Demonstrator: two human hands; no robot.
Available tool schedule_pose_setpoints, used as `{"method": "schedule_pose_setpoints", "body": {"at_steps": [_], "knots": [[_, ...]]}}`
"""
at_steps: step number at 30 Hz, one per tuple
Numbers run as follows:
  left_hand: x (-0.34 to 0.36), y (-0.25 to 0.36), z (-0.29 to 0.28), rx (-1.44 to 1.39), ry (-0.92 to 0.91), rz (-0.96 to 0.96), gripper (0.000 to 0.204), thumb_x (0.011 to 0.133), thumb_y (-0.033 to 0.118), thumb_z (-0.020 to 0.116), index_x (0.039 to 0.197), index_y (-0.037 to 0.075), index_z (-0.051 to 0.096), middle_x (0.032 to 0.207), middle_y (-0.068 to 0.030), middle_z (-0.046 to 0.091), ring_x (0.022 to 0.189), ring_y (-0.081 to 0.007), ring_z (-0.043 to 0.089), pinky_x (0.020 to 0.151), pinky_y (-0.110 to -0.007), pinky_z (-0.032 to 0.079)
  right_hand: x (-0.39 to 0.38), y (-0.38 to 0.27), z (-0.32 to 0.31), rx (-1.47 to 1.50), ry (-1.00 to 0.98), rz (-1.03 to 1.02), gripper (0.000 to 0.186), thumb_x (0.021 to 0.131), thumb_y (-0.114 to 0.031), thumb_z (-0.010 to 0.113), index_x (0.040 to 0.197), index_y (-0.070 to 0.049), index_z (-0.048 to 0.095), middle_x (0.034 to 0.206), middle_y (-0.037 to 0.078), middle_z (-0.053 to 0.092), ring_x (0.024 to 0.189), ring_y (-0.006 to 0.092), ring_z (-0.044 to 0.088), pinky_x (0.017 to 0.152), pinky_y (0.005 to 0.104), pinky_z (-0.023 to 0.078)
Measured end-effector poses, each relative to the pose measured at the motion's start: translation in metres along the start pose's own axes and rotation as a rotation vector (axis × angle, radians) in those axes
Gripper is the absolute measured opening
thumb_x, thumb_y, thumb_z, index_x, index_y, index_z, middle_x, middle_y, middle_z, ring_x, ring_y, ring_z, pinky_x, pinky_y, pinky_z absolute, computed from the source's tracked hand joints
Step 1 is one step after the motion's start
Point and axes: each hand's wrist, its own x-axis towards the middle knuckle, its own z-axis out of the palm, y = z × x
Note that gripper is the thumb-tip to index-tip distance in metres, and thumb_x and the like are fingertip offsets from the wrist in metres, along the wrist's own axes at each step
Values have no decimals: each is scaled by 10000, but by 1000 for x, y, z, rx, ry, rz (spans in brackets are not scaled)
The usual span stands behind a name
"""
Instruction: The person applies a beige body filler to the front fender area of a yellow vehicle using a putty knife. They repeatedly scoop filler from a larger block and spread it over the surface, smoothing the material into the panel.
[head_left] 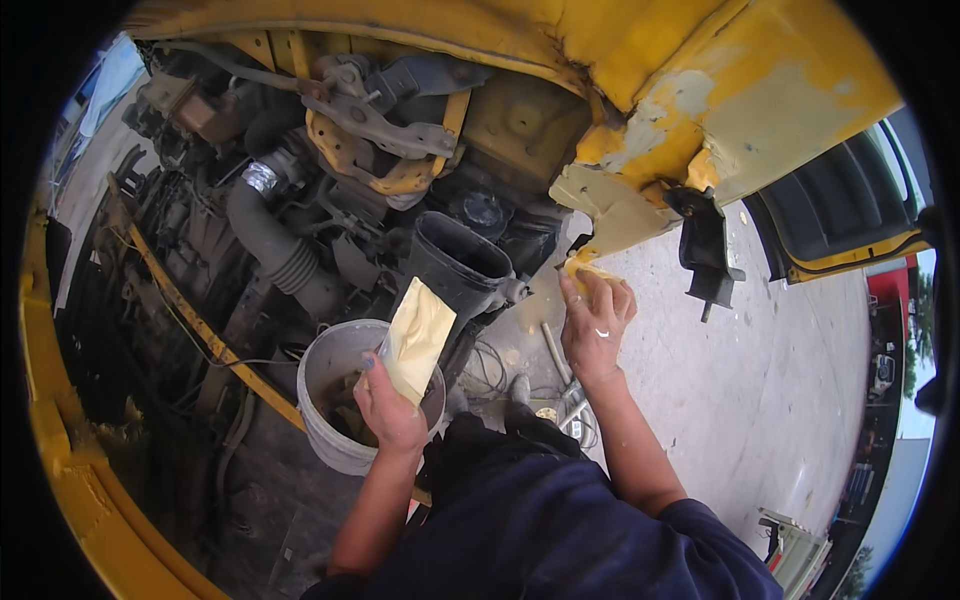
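My left hand (392, 410) is closed round the lower end of a flat board (420, 338) coated with pale yellow body filler. The board is tilted upright above a white bucket (345, 450). My right hand (598, 325) pinches a small yellow spreader (590, 267) at the lower edge of a yellow vehicle panel (625, 205). My fingers partly hide the spreader, and I cannot tell if it touches the panel. Cream filler and bare yellow paint show in patches on that panel, and its lower edge is ragged.
A dusty engine bay with a ribbed black hose (275, 240) and an oval black duct (460, 245) lies left. A black bracket (707, 250) hangs from the panel. An open yellow door (840, 215) stands right. Cables (488, 368) lie on the concrete floor (740, 400).
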Motion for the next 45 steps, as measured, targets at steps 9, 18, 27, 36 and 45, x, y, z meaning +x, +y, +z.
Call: {"method": "schedule_pose_setpoints", "body": {"at_steps": [9, 18, 27, 36, 45], "knots": [[-5, -1, 14, -218, -79, -61, 641, 1204, 433, 445, 1323, -140, 709, 1253, -185, 779, 1120, -231, 764, 1000, -354, 559, -19, -11, -29, 759, -5, 415, 506, 970, 48, 728, 1452, -102, 757, 1254, 125, 690, 1193, 317, 612, 1062, 382, 492], [-13, -1, 26, -192, -135, -98, 633, 1204, 430, 464, 1313, -147, 700, 1259, -192, 772, 1135, -237, 766, 1014, -359, 566, 1, 14, -28, 232, 215, 59, 636, 861, 78, 750, 1428, -207, 782, 1284, 101, 674, 1200, 344, 587, 1076, 468, 480], [-25, -2, 35, -139, -130, -104, 636, 1208, 437, 458, 1289, -144, 704, 1240, -188, 774, 1119, -233, 770, 1003, -361, 572, -3, 22, 45, 0, 217, 21, 589, 848, -88, 801, 1384, -332, 802, 1297, 23, 620, 1265, 289, 539, 1103, 506, 411], [-27, -5, 28, -92, -160, -71, 636, 1216, 418, 434, 1341, -155, 682, 1286, -210, 764, 1156, -262, 768, 1052, -375, 567, -36, 8, 21, 290, -53, 145, 537, 865, -26, 767, 1355, -240, 811, 1241, 75, 665, 1196, 337, 587, 1044, 488, 453], [-35, -6, 44, -62, -128, -72, 637, 1216, 422, 430, 1342, -149, 682, 1298, -215, 756, 1174, -273, 758, 1063, -391, 554, -37, 23, -1, 1886, 151, 1404, 336, 1098, -42, 668, 1426, 32, 679, 1321, 69, 732, 1201, 206, 713, 1055, 387, 590]]}}
